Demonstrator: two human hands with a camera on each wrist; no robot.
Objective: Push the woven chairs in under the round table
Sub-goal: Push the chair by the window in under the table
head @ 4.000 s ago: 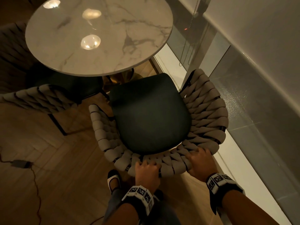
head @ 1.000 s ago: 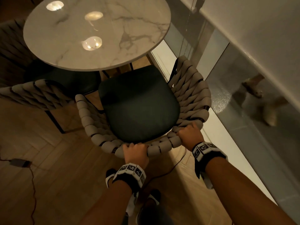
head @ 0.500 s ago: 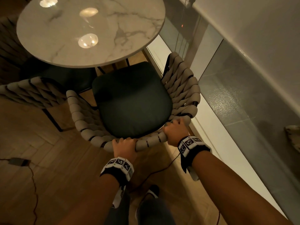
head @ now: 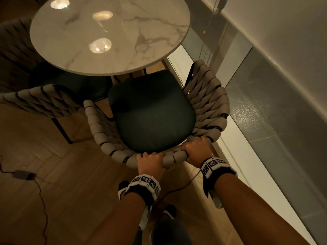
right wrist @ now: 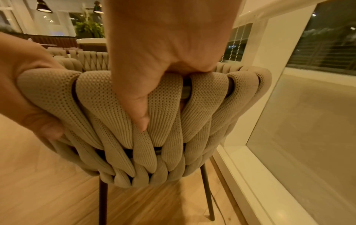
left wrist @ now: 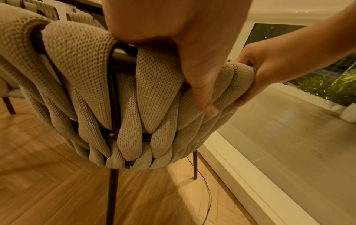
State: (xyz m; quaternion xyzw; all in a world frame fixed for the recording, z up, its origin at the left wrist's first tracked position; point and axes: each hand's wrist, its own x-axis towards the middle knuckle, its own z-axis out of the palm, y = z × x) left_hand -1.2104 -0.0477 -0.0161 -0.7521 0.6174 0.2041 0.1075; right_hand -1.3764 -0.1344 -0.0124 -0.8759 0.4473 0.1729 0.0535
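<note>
Both hands are gripping the top rail of the near chair [head: 208,103] at 6 o'clock. The left hand [head: 150,161] is curling its fingers [left wrist: 202,97] over the rail's middle, thumb pressing the knitted back; the right hand [head: 196,149] is clamping its fingers [right wrist: 138,112] on the rail toward 5 o'clock. The chair's dark seat [head: 152,117] is lying with its front edge just under the worktop [head: 109,34] at 12 o'clock. A second chair [head: 40,101] is standing at 9 o'clock, its seat tucked beneath the worktop.
</note>
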